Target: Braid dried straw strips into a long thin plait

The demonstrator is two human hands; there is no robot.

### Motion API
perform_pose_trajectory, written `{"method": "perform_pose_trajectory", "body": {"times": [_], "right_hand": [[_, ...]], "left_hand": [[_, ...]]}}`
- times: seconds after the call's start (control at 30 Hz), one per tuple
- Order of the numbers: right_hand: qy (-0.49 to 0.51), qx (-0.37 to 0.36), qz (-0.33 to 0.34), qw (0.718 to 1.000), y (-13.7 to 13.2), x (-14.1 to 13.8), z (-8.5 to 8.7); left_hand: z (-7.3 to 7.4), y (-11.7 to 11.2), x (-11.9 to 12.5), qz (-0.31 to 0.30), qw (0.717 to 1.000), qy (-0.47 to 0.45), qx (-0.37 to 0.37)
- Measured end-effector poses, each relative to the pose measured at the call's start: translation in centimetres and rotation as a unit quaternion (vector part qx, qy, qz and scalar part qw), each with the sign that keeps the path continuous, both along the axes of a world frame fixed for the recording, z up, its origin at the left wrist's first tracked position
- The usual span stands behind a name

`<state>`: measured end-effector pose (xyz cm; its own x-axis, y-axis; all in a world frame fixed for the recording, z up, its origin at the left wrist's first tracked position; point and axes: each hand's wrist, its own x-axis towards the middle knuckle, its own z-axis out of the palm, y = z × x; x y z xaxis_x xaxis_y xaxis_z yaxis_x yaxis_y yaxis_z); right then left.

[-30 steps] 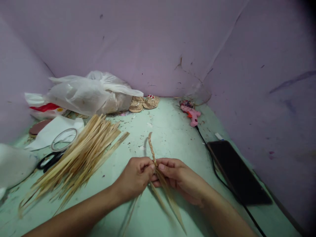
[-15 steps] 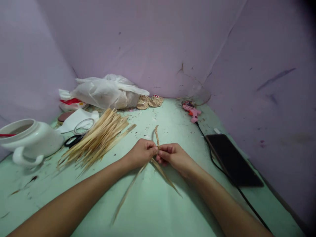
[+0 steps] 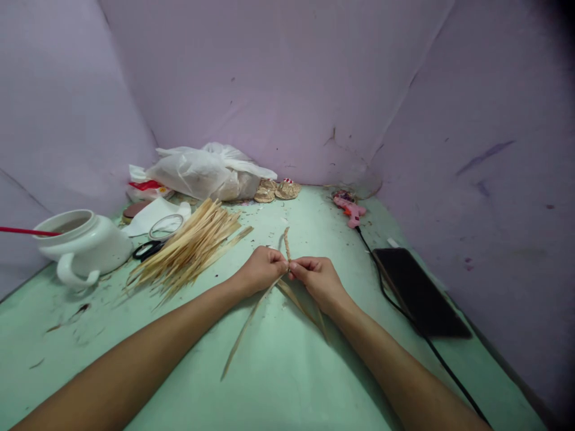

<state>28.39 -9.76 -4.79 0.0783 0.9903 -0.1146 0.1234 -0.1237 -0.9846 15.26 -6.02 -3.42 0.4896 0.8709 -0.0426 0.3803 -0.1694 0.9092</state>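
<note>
A short braid of dried straw-like strips [image 3: 287,242] stands up between my hands, its top end curling slightly. My left hand [image 3: 265,267] pinches the braid's lower end from the left. From the right, my right hand [image 3: 317,278] pinches at the same spot, the fingertips of both hands almost touching. Loose tail strips [image 3: 251,320] hang below the pinch and spread toward me, to the left and the right. To the left of my left hand lies a fanned bundle of dried strips [image 3: 193,248].
Black-handled scissors [image 3: 147,250], a tape roll [image 3: 166,227] and a white pot [image 3: 96,245] with a red stick stand left. A white plastic bag [image 3: 206,173] and small woven pieces [image 3: 287,190] sit at the back. Right are a pink glue gun [image 3: 350,209], its cord and a dark phone [image 3: 420,293].
The view has turned a little to the left. Both hands keep pinching the braid, and the right hand's fingers have drawn in closer. The loose tails have shifted, with another strand showing at the right.
</note>
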Motion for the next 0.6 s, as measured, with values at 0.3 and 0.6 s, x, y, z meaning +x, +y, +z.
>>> {"method": "perform_pose_trajectory", "body": {"times": [0.3, 0.6], "right_hand": [[0.112, -0.024, -0.129, 0.985, 0.2, -1.4, -0.1], [0.274, -0.1, -0.158, 0.944, -0.3, -2.0, 1.7]], "left_hand": [[3.0, -1.0, 0.0, 0.067, 0.956, 0.247, 0.143], [0.9, -7.4, 2.5, -0.063, 0.831, 0.396, 0.387]]}}
